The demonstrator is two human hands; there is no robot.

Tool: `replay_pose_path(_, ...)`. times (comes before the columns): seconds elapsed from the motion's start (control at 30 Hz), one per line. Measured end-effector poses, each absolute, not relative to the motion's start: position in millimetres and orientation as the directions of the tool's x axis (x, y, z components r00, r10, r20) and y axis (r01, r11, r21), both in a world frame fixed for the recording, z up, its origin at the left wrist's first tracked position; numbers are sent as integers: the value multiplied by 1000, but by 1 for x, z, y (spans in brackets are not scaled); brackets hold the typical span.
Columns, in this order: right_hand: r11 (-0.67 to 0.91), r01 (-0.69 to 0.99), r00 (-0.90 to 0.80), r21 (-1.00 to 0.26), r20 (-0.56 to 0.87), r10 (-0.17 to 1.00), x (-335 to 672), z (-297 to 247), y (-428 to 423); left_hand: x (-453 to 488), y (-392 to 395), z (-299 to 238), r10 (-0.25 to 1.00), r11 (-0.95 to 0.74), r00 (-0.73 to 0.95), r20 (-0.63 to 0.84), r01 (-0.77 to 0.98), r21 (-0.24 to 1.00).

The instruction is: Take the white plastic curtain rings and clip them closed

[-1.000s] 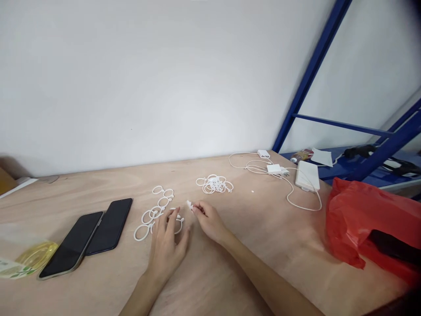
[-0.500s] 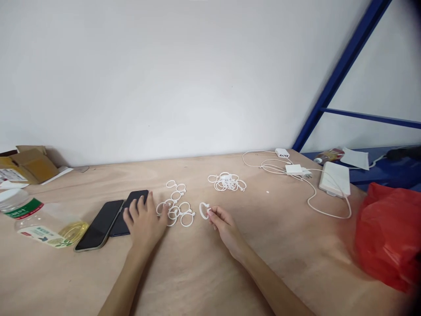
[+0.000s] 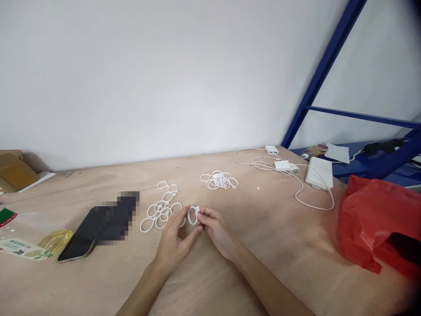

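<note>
In front of me, my right hand (image 3: 219,235) pinches a white plastic ring (image 3: 189,217) with a small clasp at its top, held tilted on edge. From the other side my left hand (image 3: 173,242) reaches round the same ring, its index finger at the upper edge and thumb near the lower edge. Several similar white rings (image 3: 147,225) lie loosely grouped on the table behind and left of my left hand, which hides part of them. Farther back is a tangled pile of white rings (image 3: 219,180).
Left on the wooden table (image 3: 210,281) lie a phone (image 3: 77,237), a dark pixelated shape (image 3: 116,219) and a plastic bottle (image 3: 29,228). A cardboard box (image 3: 16,171) stands behind. At right are white cables (image 3: 297,193), a white box-shaped device (image 3: 319,172) and a red bag (image 3: 365,224).
My left hand has moved right from beside the phones and loose rings to the ring in my right hand. The whole view has shifted slightly to the right.
</note>
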State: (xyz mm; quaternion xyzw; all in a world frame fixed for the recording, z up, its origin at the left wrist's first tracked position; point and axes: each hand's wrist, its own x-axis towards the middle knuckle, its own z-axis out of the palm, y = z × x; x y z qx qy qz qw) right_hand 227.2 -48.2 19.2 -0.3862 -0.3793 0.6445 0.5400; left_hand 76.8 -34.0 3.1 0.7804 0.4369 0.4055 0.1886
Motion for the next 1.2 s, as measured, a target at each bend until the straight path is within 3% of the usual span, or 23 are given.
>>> replay_pose_path(0.23,-126,-463,-51,-877,-116,992,225,18,-48,79,-37,7,888,-459,194,417,451,766)
replay_pose_path(0.37,-62,-415,-47,-908,-47,998,226,18,-47,82,-41,10,916,-398,202,346,359,844)
replay_pose_path(0.57,-14,-388,-45,-921,3,999,232,19,-45,88,-44,17,918,-111,385,91,30,993)
replay_pose_path(0.67,1,-390,-25,-921,12,1000,231,17,-45,87,-43,18,910,-76,408,70,-1,997)
replay_pose_path(0.73,14,-355,-12,-935,20,1000,230,16,-44,85,-42,16,914,-139,393,103,64,988)
replay_pose_path(0.83,41,-214,15,-976,39,999,230,11,-41,80,-38,11,918,-358,301,259,344,868)
replay_pose_path(0.93,152,183,144,-971,179,973,237,3,-36,73,-33,4,845,-516,269,462,639,570)
replay_pose_path(1.0,190,514,178,-837,321,930,245,-2,-32,70,-31,1,794,-543,297,530,738,400)
replay_pose_path(1.07,157,739,143,-655,381,914,252,-5,-29,70,-32,1,768,-545,322,554,783,301)
replay_pose_path(1.2,33,912,100,-409,300,949,258,-5,-23,74,-38,3,736,-600,400,546,759,252)
